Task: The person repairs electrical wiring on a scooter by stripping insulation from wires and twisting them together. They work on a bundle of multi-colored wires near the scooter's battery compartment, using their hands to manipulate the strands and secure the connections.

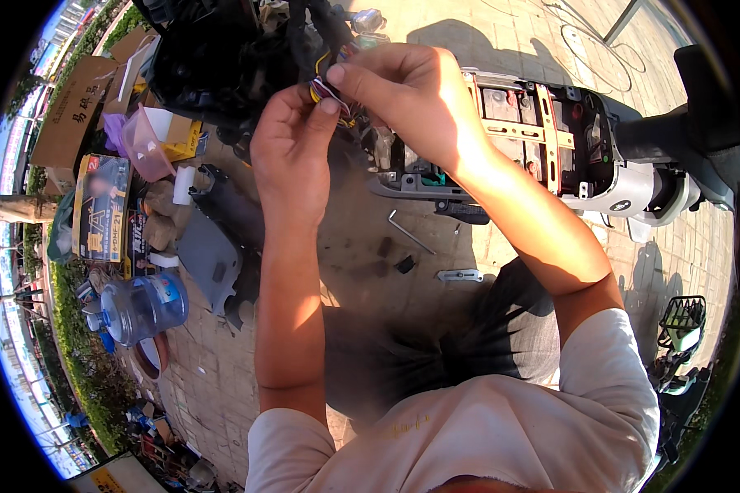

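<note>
The left hand and right hand nearly meet, thumbs and fingers pinched narrow on thin, bendy wires in yellow, white and darker colours, held between them. Just beyond and left of the hands sits a bulky, glossy black plastic housing. Below them, rough paving carries a bent metal rod and a flat, pale slotted piece; to their left lies a smooth, dark grey curved panel. Right of the hands, a scooter's open, long compartment holds boxy grey blocks under crossed, perforated orange strips. Farther left stand a ribbed cardboard box, a translucent pink tub and, lower, a clear blue ribbed jug; their contents are hard to tell.
</note>
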The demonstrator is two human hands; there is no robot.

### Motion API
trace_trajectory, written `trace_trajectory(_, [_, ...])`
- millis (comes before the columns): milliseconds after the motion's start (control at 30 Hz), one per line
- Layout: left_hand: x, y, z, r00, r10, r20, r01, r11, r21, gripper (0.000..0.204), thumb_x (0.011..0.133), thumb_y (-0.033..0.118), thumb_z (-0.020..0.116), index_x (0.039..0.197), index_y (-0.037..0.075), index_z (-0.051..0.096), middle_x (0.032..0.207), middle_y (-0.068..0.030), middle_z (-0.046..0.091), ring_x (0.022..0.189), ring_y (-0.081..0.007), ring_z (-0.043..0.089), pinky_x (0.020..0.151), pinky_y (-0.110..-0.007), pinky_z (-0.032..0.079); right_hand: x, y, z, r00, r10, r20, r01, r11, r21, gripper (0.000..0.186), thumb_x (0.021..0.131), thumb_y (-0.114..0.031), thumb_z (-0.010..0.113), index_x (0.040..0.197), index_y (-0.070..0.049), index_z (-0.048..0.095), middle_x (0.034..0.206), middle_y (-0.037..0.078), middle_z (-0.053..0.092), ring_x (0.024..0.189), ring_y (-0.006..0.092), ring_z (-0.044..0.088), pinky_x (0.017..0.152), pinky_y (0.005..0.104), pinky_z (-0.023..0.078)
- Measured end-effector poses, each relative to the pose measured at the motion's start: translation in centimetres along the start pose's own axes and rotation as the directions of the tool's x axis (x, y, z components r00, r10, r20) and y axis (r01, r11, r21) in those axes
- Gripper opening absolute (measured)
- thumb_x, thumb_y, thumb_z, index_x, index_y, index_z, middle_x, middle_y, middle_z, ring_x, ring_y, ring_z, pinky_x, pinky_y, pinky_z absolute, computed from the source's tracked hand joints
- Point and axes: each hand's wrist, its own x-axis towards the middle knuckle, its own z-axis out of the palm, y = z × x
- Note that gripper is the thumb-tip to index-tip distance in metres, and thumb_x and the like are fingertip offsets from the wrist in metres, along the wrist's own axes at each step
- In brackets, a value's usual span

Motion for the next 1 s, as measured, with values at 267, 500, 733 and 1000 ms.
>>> trace_trajectory(267, [0.4, -0.2, -0.6, 0.991, -0.074, 0.112, 0.087, 0.99, -0.11, 0.018, 0.093, 0.007, 0.059, 0.108, -0.004, 0.057, 0.099, -0.006, 0.064, 0.09, -0.0089, 0.056, 0.083, -0.023, 0.045, 0.8, 1.5, 0.7, 0.988, -0.149, -0.044, 0.148, 0.989, -0.025, 0.024, 0.084, -0.019, 0.066, 0.082, 0.005, 0.068, 0.063, 0.013, 0.064, 0.056, 0.0164, 0.062, 0.053, 0.0311, 0.048])
trace_trajectory(500, [0.5, -0.6, -0.7, 0.988, -0.044, 0.151, 0.08, 0.966, -0.245, 0.018, 0.093, 0.006, 0.058, 0.108, -0.003, 0.056, 0.102, -0.0059, 0.064, 0.095, -0.0097, 0.055, 0.089, -0.024, 0.042, 1.4, 2.1, 0.3, 0.888, -0.452, -0.082, 0.371, 0.812, -0.449, 0.021, 0.083, -0.019, 0.063, 0.079, 0.001, 0.066, 0.062, 0.017, 0.062, 0.056, 0.0286, 0.063, 0.053, 0.0361, 0.049])
trace_trajectory(733, [0.7, -0.6, -1.0, 0.982, -0.047, 0.182, 0.087, 0.973, -0.216, 0.02, 0.092, 0.005, 0.058, 0.11, -0.004, 0.056, 0.1, -0.0073, 0.064, 0.093, -0.0117, 0.057, 0.09, -0.026, 0.042, 2.2, 1.6, -0.5, 0.999, 0.016, 0.036, -0.014, 0.998, -0.067, 0.025, 0.081, -0.022, 0.069, 0.089, 0.001, 0.07, 0.071, 0.014, 0.067, 0.058, 0.0201, 0.065, 0.056, 0.0321, 0.052])
trace_trajectory(1000, [1.1, 0.1, -1.3, 0.983, -0.071, 0.167, 0.092, 0.989, -0.119, 0.018, 0.092, 0.005, 0.059, 0.108, -0.004, 0.057, 0.099, -0.0066, 0.064, 0.09, -0.0093, 0.058, 0.083, -0.022, 0.045, 1.1, 2.3, -0.8, 0.976, -0.173, 0.131, 0.172, 0.985, 0.023, 0.018, 0.08, -0.016, 0.073, 0.09, 0.0, 0.071, 0.075, 0.011, 0.068, 0.068, 0.0136, 0.066, 0.061, 0.027, 0.052])
